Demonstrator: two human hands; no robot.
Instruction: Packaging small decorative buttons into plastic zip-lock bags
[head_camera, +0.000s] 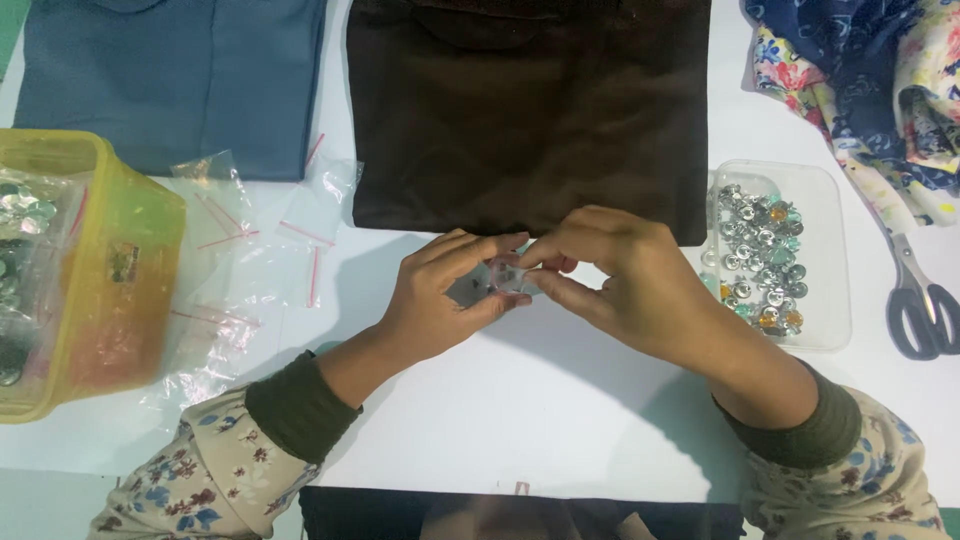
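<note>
Above the white counter (520, 400), a small clear bag (497, 280) is being pinched between the left hand (440, 295) and right hand (625, 280), fingers closed, close to the tray of metal buttons (825, 260) for easy reach.

Left hand (440, 295) and right hand (625, 280) fingertip to fingertip, pinching.

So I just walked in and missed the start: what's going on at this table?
A person holds a small clear plastic bag between the left hand and right hand, fingertips pinching it above the white table. A clear tray of small metal buttons sits beside the right hand, more empty bags and a yellow tub to the left. Folded brown cloth lies just beyond, scissors at far right.
</note>
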